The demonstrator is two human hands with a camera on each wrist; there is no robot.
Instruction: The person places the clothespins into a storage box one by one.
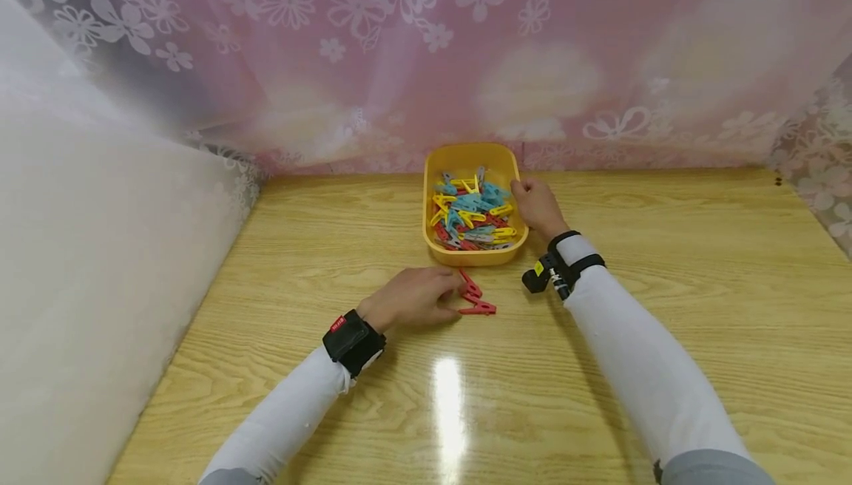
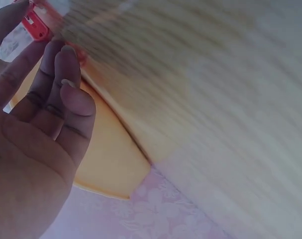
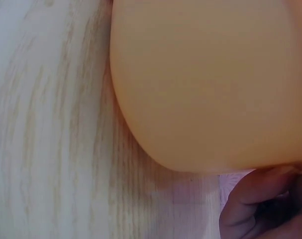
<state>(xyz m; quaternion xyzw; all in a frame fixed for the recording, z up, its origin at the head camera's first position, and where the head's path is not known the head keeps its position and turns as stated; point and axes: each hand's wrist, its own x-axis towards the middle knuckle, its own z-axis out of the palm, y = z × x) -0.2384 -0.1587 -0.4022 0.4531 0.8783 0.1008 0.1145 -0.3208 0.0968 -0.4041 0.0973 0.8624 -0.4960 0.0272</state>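
A yellow plastic basket (image 1: 435, 254) holds many clothespins (image 1: 470, 204) in red, yellow, blue and grey. My right hand (image 1: 538, 208) grips its right rim; in the right wrist view the curled fingers (image 3: 245, 199) are at the edge of the basket's smooth wall (image 3: 200, 99). Just in front of the basket, two red clothespins (image 1: 481, 308) lie close together on the table. My left hand (image 1: 416, 297) is at their left side, thumb and fingertips apart and right by them. From the left wrist, a red clothespin (image 2: 37, 24) shows between thumb and index finger, the other fingers loosely bent.
The wood-grain table (image 1: 319, 241) runs back to a pink flowered curtain (image 1: 399, 78) close behind the basket. A white covered surface (image 1: 100, 248) slopes along the left side. A bright light reflection falls on the tabletop between the forearms.
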